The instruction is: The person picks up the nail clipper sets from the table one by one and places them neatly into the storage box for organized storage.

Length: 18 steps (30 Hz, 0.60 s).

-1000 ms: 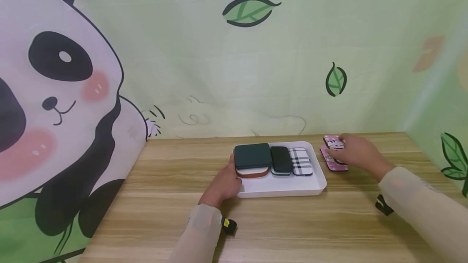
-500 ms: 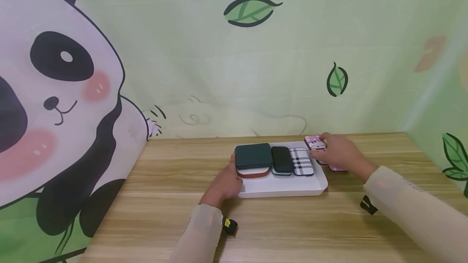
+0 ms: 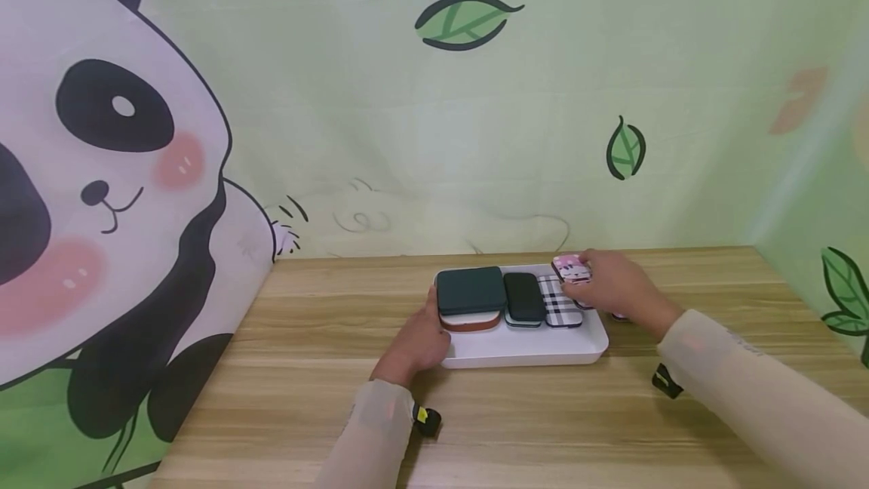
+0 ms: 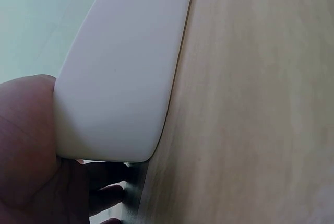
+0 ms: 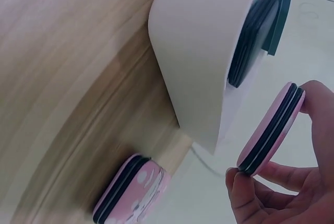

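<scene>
My right hand (image 3: 621, 285) pinches a pink printed folding case (image 3: 572, 269), shaped like a compact mirror, above the right end of a white tray (image 3: 523, 353). Its dark double edge shows in the right wrist view, between thumb and fingers. A second pink case (image 5: 135, 190) lies on the table beside the tray, mostly hidden by the hand in the head view. My left hand (image 3: 414, 338) grips the tray's left end. Inside the tray, a dark green case (image 3: 471, 290), a black case (image 3: 524, 296) and a plaid case (image 3: 562, 308) sit in a row.
Under the dark green case, white and brown edges (image 3: 470, 325) of other cases show. The wooden table (image 3: 305, 368) meets a light green printed backdrop (image 3: 339, 119) behind the tray.
My right hand has carried the pink case leftward from above the other pink one to over the tray's right end, near the plaid case. The left hand and tray stay in place.
</scene>
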{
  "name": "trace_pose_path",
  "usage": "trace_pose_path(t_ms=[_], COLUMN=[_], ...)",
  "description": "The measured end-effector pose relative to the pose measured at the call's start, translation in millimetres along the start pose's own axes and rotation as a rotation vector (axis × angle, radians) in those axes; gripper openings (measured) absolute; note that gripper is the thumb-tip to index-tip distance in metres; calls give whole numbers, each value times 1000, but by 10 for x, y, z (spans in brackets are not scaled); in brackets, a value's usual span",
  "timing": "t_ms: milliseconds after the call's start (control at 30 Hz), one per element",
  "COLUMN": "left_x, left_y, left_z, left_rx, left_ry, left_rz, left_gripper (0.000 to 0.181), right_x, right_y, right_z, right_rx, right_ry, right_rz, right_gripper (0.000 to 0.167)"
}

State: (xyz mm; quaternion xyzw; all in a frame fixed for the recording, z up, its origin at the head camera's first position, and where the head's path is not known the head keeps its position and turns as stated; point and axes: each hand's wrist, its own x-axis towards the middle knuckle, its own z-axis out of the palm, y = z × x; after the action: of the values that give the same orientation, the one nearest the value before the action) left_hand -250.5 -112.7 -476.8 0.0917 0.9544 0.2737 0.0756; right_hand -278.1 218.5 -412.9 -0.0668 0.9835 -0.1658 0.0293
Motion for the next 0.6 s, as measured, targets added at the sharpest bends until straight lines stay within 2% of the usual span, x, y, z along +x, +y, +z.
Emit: trace_pose_path(t_ms=[167,600], left_x=[1,-6], left_y=[-8,-4], left_z=[2,4], left_rx=[-2,-5], left_ry=[-3,-7], left_rz=[-5,-15], left_gripper=[78,79], right_x=[41,100], right_y=[-46,-198], right_z=[82,191], right_rx=[7,-64], right_ry=[-2,-19], right_rz=[-18,-12], right_gripper=[79,77])
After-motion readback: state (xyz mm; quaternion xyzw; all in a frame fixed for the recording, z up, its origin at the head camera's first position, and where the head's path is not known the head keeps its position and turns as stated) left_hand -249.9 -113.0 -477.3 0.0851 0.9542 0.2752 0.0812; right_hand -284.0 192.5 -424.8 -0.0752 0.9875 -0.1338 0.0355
